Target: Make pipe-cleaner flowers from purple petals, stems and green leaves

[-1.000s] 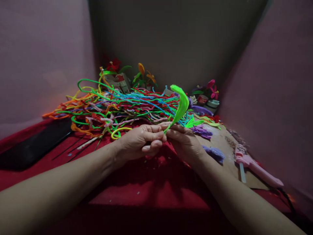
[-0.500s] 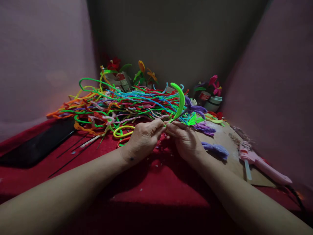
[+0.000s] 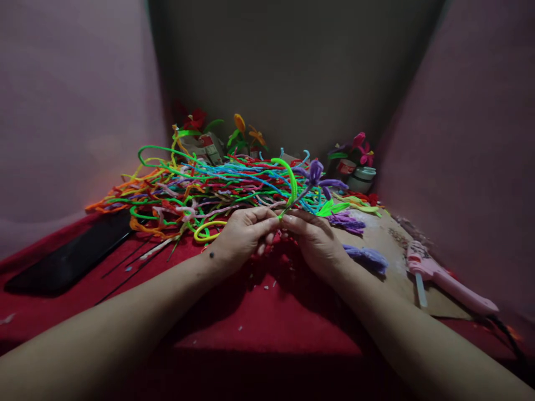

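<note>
No readable text or labels.

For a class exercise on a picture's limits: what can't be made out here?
All in the head view:
Lower end of the green leaf: hidden between the left hand and right hand.
Right end of the yellow loop: behind the left hand.
Print on the carton: too small, dim.
Far end of the cord: lost in shadow.

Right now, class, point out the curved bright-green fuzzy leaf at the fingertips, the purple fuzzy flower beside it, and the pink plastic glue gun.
Curved bright-green fuzzy leaf (image 3: pixel 293 182): head view, mid-curve.
Purple fuzzy flower (image 3: pixel 315 174): head view, upright petals.
Pink plastic glue gun (image 3: pixel 445 281): head view, handle.
</note>
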